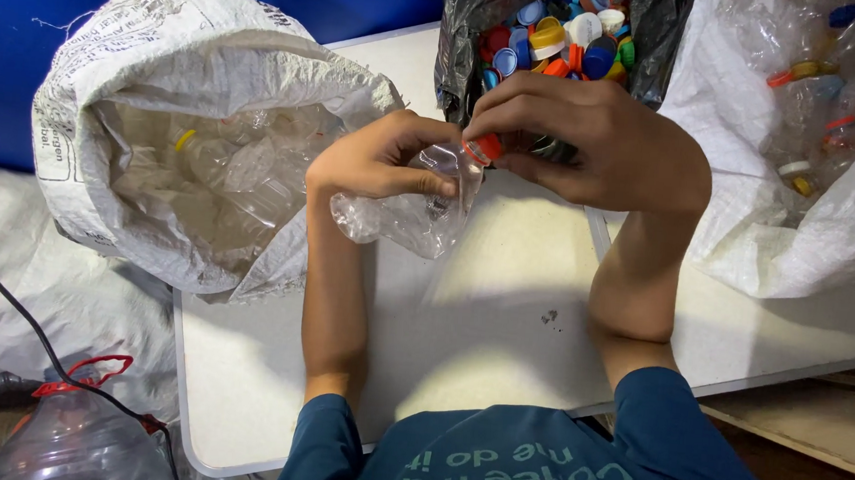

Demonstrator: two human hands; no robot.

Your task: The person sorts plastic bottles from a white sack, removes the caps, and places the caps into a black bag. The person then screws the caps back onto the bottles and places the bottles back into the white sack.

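White table between 2 sacks; left hand grips bottle, right fingers pinch cap.

Dark teal shirt, sleeves pushed up; pale green lettering.

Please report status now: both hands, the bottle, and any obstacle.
Left hand shut on clear bottle. Right hand shut on its red cap. Nothing in the way.

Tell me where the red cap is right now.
The red cap is at top centre of the head view, pinched in the right hand on the clear bottle held by the left hand.
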